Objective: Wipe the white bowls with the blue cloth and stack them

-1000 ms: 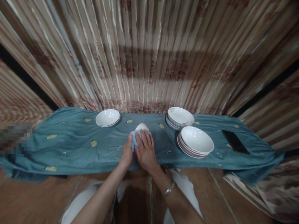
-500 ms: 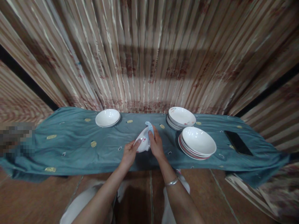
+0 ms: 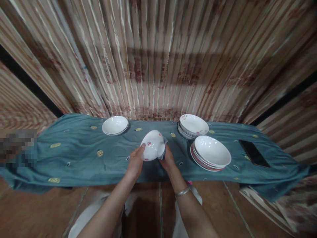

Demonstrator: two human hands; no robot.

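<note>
Over the middle of the table I hold a white bowl (image 3: 151,148) with small red flowers on its outside, tilted so that its outer wall and foot show. My left hand (image 3: 136,161) is closed on the rim at the left, thumb on the outer wall. At the bowl's foot, my right hand (image 3: 168,158) presses a light blue cloth (image 3: 164,149) against it; the fingers are partly hidden behind cloth and bowl. Nearest to my right hand stands a stack of white bowls (image 3: 211,151), some with red outsides.
White bowls (image 3: 115,125) sit nested at the back left. A stack of flower-patterned plates (image 3: 193,124) stands at the back right. A black phone (image 3: 254,153) lies at the right on the teal tablecloth (image 3: 81,158). A curtain (image 3: 158,66) hangs behind the table.
The bowl has turned so that more of its outer wall and its foot face me. My right hand and the cloth have moved from the upper rim down to the foot.
</note>
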